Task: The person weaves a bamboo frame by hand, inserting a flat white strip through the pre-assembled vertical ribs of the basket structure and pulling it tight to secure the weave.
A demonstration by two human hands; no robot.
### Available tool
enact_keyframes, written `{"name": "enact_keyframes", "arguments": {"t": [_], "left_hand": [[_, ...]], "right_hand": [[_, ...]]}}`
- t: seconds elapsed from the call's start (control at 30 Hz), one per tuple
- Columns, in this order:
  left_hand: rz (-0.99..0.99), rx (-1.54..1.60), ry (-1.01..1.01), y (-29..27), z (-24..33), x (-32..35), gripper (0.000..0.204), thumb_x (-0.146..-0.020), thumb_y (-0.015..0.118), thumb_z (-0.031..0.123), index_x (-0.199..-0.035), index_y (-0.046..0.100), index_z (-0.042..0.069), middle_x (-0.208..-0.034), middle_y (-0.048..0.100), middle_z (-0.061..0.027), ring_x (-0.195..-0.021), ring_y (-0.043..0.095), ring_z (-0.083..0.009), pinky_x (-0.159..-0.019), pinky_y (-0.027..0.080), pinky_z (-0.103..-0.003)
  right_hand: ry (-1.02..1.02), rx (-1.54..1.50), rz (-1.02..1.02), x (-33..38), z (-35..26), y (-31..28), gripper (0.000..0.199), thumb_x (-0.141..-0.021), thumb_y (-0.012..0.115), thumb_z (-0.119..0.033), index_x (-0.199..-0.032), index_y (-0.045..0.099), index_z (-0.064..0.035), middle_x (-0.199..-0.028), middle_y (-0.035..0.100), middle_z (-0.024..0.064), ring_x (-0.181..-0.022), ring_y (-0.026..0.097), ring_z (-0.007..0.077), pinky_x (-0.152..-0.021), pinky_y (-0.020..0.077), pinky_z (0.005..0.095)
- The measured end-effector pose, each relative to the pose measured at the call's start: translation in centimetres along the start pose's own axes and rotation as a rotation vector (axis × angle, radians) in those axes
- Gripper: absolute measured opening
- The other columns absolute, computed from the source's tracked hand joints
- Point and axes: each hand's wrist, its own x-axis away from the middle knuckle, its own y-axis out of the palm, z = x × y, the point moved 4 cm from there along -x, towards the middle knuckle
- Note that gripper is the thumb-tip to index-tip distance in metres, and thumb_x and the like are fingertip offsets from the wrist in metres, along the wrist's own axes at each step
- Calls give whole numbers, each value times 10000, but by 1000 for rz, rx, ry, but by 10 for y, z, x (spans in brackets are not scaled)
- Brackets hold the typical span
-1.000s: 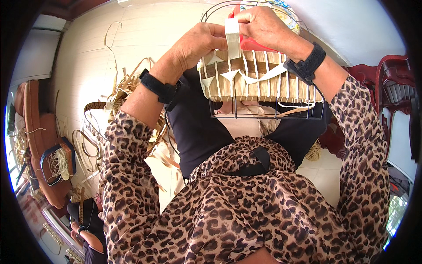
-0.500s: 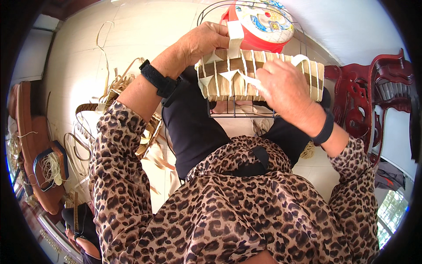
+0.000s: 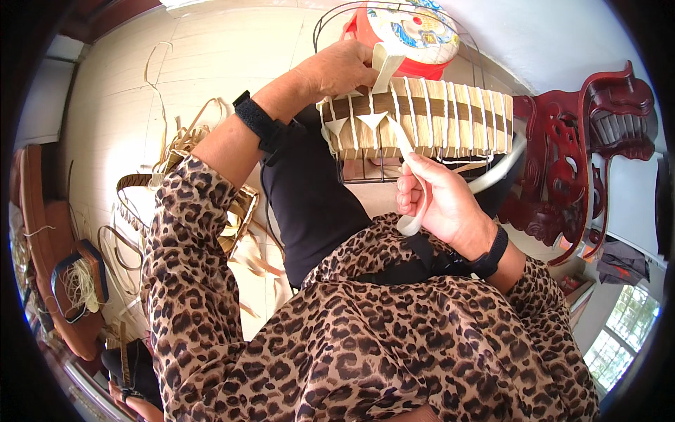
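Across my knees lies a basket-like band of straw-coloured slats (image 3: 453, 112) on a black wire frame (image 3: 369, 181), crossed by a brown stripe and bound with white cord. My left hand (image 3: 344, 69) is closed at its far edge, with bent fingers against an upright pale flat strip (image 3: 386, 67); its fingertips are partly hidden. Nearer to me, my right hand (image 3: 443, 199) pinches another pale strip (image 3: 401, 135). That strip runs taut from a folded white triangle (image 3: 373, 121) on the slats, and its loose end curls below my fingers.
A red stool (image 3: 422, 69) with a patterned round top stands beyond the band. Carved dark-red wooden furniture (image 3: 559, 155) is at the right. Loose strips (image 3: 186, 137) lie on the floor at left, near a brown wooden bench (image 3: 49, 246). Another person's arm (image 3: 137, 404) shows lower left.
My right hand has drawn back toward my body, pulling the pale strip off the slats' face. The left hand stays at the far edge; the upright strip now leans right.
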Motion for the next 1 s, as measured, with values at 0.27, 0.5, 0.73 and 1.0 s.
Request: {"name": "enact_keyframes", "arguments": {"t": [0.27,0.5,0.73,1.0], "left_hand": [[322,470,-75,-4,-3,1,153,-771,556,50,-727,586,-94,-702,622,-155,-620,606,-166,-570,493,-284],[604,670,-251,-22,-24,-5,172,-832,503,79,-825,527,-91,-695,584,-143,-557,608,-223,-528,525,-332],[698,115,-9,-62,-11,-12,119,-796,461,42,-789,572,1,-605,551,-77,-526,525,-162,-478,431,-308],[918,-616,587,-48,57,-1,75,-814,512,85,-843,569,44,-739,571,-154,-650,560,-301,-580,444,-353]], "right_hand": [[-89,529,194,4,-11,1,332,-917,420,-299,-786,525,-12,-644,577,80,-535,556,152,-515,458,252],[-251,1613,174,9,-33,8,360,-862,471,-335,-724,573,-18,-607,570,157,-551,570,297,-531,447,383],[-544,1836,211,-32,-151,24,280,-828,545,-269,-882,616,-3,-738,627,60,-615,556,116,-575,458,261],[-599,1564,-143,-100,-148,57,281,-772,596,-244,-966,649,-49,-786,637,100,-673,581,139,-614,449,267]]}}
